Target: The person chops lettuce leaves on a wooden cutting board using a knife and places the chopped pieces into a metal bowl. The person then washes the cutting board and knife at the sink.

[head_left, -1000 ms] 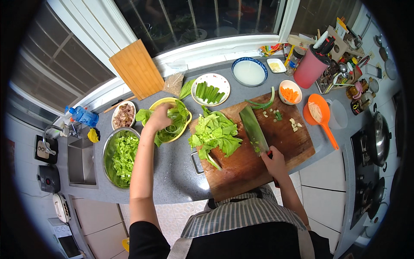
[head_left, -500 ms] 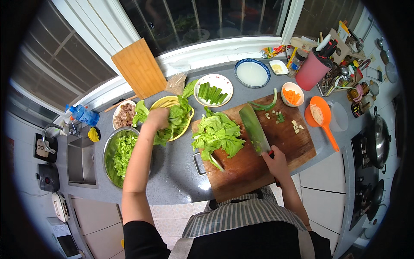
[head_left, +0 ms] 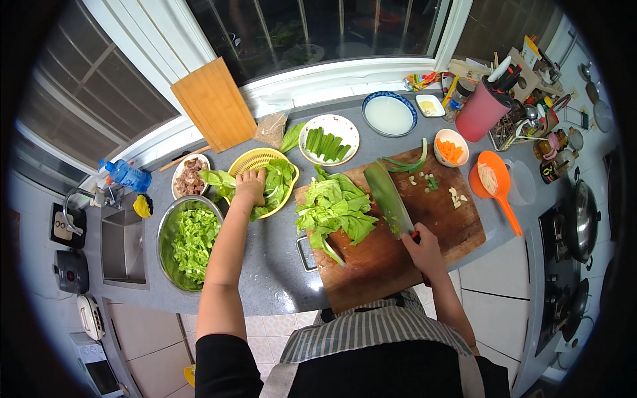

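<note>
My left hand (head_left: 250,188) rests on green lettuce leaves (head_left: 279,180) in a yellow colander (head_left: 253,156), fingers spread out over them. In my right hand (head_left: 424,247) is the handle of a cleaver (head_left: 386,198). Its broad blade lies slanted over the wooden cutting board (head_left: 438,212), with green bits sticking to it. Left of the blade is a pile of whole lettuce leaves (head_left: 335,205). Garlic pieces (head_left: 456,198) and a green onion (head_left: 411,161) lie on the board's far right part. A steel bowl (head_left: 163,247) of chopped lettuce stands left of my left forearm.
Behind stand a bowl of meat (head_left: 190,178), a plate of cut green vegetables (head_left: 328,140) and a blue-rimmed bowl (head_left: 389,114). Carrot pieces (head_left: 450,151), an orange strainer (head_left: 494,179) and a red knife block (head_left: 482,113) are at right. The sink (head_left: 123,249) lies far left.
My left hand has turned and its fingers have spread over the leaves. The leaves it raised have settled lower in the colander. The cleaver has hardly moved.
</note>
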`<state>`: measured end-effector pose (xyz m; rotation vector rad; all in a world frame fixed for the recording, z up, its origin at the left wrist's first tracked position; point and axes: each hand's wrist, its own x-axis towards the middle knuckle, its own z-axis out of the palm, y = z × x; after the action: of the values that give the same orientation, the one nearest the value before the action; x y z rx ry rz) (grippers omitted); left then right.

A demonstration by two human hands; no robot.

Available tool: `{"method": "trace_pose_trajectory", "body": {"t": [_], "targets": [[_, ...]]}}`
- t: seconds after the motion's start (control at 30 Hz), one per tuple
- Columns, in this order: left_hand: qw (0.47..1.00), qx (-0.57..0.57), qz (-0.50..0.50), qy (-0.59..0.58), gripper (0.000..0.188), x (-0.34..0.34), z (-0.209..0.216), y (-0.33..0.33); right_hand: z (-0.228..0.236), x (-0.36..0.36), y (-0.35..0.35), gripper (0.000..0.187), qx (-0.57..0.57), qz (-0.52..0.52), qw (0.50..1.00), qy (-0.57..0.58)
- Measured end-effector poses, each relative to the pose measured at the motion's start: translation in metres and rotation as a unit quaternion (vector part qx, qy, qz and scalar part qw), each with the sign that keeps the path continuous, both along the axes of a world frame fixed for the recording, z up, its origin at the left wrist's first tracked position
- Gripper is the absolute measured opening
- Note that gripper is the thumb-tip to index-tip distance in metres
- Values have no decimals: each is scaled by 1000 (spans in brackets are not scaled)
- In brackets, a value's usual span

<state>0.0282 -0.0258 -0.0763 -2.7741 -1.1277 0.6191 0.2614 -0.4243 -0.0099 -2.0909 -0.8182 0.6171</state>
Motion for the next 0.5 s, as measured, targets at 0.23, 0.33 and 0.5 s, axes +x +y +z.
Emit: {"method": "trace_pose_trajectory", "body": {"t": [0.23,0.33,0.5], "targets": [[1000,23,-10,-12,18,8,42,7,-8,3,-4,31,36,3,999,-9],[991,132,-33,-8,19,3,90,3,-7,5,-4,31,37,5,999,-10],[992,126,-17,-14,14,-13,172,-3,-3,6,-5,31,29,-7,999,-14]]}}
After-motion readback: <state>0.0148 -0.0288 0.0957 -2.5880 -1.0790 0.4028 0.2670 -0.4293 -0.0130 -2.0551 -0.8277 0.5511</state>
